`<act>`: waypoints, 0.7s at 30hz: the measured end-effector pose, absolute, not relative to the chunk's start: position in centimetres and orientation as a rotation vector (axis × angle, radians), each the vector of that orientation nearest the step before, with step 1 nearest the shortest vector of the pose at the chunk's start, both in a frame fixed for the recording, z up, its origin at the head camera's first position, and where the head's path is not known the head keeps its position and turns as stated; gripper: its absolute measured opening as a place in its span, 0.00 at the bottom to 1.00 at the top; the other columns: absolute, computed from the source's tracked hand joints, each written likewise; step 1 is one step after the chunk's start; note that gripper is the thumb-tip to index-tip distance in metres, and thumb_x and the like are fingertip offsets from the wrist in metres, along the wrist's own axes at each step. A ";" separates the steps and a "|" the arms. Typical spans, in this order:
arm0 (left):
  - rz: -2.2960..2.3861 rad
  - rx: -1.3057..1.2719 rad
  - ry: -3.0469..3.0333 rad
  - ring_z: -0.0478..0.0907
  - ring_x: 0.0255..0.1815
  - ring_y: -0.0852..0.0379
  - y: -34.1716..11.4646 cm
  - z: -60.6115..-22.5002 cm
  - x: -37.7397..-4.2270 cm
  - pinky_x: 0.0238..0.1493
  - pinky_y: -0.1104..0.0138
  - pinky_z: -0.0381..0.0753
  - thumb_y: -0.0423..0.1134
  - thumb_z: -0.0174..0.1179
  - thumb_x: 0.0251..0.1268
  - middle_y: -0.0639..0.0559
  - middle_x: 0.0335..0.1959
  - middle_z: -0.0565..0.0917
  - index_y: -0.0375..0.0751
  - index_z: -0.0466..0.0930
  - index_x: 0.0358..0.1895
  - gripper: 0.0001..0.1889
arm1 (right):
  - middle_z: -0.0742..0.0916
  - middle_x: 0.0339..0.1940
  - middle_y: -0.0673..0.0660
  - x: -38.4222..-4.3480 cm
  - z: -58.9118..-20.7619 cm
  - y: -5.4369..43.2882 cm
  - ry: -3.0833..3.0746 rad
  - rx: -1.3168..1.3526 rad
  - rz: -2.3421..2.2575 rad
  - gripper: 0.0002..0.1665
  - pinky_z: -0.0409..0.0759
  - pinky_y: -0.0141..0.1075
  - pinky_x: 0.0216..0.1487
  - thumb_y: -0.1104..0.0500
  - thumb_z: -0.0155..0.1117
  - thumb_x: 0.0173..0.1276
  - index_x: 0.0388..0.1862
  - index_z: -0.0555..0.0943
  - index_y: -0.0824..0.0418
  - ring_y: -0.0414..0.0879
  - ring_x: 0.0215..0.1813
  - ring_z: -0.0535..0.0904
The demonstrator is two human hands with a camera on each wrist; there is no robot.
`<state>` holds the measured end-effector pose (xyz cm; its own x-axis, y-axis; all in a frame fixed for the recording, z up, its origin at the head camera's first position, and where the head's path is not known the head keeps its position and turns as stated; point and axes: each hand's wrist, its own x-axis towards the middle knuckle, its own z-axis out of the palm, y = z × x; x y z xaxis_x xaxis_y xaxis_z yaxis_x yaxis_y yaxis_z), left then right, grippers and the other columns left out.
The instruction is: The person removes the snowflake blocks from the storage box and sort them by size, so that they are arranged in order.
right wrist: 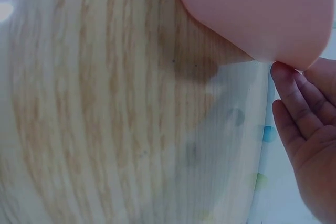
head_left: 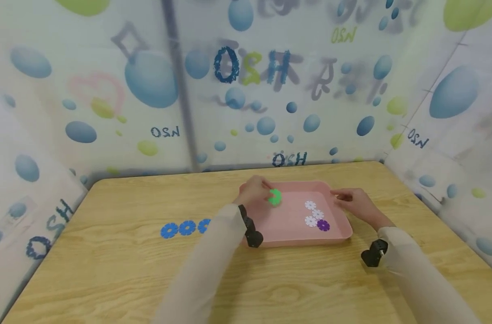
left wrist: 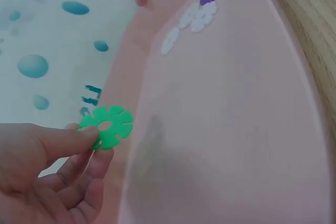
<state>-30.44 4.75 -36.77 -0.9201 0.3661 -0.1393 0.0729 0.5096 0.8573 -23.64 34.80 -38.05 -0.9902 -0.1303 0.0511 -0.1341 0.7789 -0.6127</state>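
Note:
Thumb and fingers of my left hand pinch a green notched, flower-shaped disc over the left part of a pink tray. The disc has a hole in its middle and is held clear of the tray floor in the left wrist view. My right hand grips the tray's far right rim; in the right wrist view its fingertips lie against the outer wall. Several white flower discs and a purple disc lie together on the tray's right side.
Left of the tray, blue flower discs lie in a row on the wooden table; my left sleeve covers the row's right end. A patterned curtain hangs behind the table and along both sides.

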 end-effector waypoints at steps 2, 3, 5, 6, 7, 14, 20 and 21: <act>1.384 0.400 2.449 0.78 0.31 0.55 4.1 -36.4 -30.5 0.36 0.64 0.77 0.29 0.62 0.53 0.47 0.35 0.79 0.35 0.80 0.40 0.09 | 0.83 0.38 0.63 -23.7 -38.0 34.7 -2.956 0.221 1.002 0.21 0.76 0.33 0.35 0.62 0.58 0.66 0.56 0.74 0.72 0.50 0.38 0.76; 1.389 0.410 2.447 0.78 0.31 0.55 3.8 -36.3 -30.5 0.37 0.63 0.78 0.29 0.62 0.53 0.47 0.36 0.79 0.36 0.80 0.40 0.10 | 0.83 0.38 0.63 -23.7 -37.9 34.7 -2.957 0.219 0.995 0.21 0.76 0.33 0.35 0.63 0.59 0.65 0.55 0.74 0.72 0.50 0.38 0.76; 1.400 0.436 2.440 0.78 0.33 0.54 3.2 -35.8 -30.4 0.39 0.60 0.78 0.29 0.62 0.53 0.46 0.37 0.79 0.36 0.80 0.41 0.10 | 0.83 0.38 0.63 -23.7 -37.9 34.6 -2.961 0.213 0.990 0.21 0.76 0.33 0.36 0.63 0.59 0.65 0.55 0.74 0.72 0.50 0.38 0.76; 1.402 0.453 2.431 0.78 0.34 0.53 2.9 -35.6 -30.3 0.41 0.59 0.78 0.29 0.61 0.54 0.46 0.38 0.79 0.35 0.80 0.41 0.10 | 0.83 0.38 0.63 -23.7 -37.9 34.5 -2.965 0.210 0.986 0.21 0.76 0.33 0.36 0.63 0.59 0.65 0.55 0.74 0.72 0.50 0.37 0.76; 1.390 0.473 2.432 0.78 0.35 0.53 2.6 -35.4 -30.3 0.42 0.58 0.77 0.29 0.61 0.55 0.46 0.39 0.79 0.36 0.80 0.42 0.10 | 0.83 0.38 0.63 -23.6 -37.8 34.6 -2.967 0.203 0.989 0.21 0.76 0.34 0.36 0.63 0.59 0.65 0.55 0.74 0.72 0.50 0.37 0.75; 1.253 0.608 2.489 0.76 0.37 0.54 -0.2 -34.0 -29.7 0.35 0.66 0.76 0.32 0.62 0.56 0.48 0.36 0.79 0.38 0.79 0.42 0.10 | 0.82 0.38 0.62 -23.6 -38.1 34.7 -2.983 0.157 1.032 0.22 0.75 0.34 0.35 0.63 0.57 0.66 0.57 0.72 0.72 0.50 0.37 0.74; 1.200 0.760 2.531 0.75 0.36 0.53 -4.6 -32.8 -28.6 0.34 0.65 0.74 0.30 0.62 0.53 0.47 0.32 0.79 0.36 0.79 0.39 0.09 | 0.82 0.38 0.61 -23.7 -38.4 34.9 -2.974 0.160 1.047 0.22 0.75 0.31 0.33 0.63 0.57 0.66 0.57 0.72 0.71 0.49 0.37 0.74; 1.205 0.783 2.530 0.75 0.36 0.52 -5.4 -32.7 -28.5 0.34 0.65 0.74 0.29 0.62 0.53 0.46 0.32 0.79 0.35 0.79 0.39 0.09 | 0.82 0.38 0.61 -23.7 -38.4 34.8 -2.970 0.164 1.048 0.21 0.75 0.31 0.33 0.64 0.57 0.66 0.57 0.73 0.71 0.49 0.37 0.74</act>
<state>-28.47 -5.45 -32.67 -0.8302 0.5570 0.0200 0.3667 0.5187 0.7723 -23.73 34.85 -38.40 -0.9945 -0.1020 0.0230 -0.0938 0.7739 -0.6264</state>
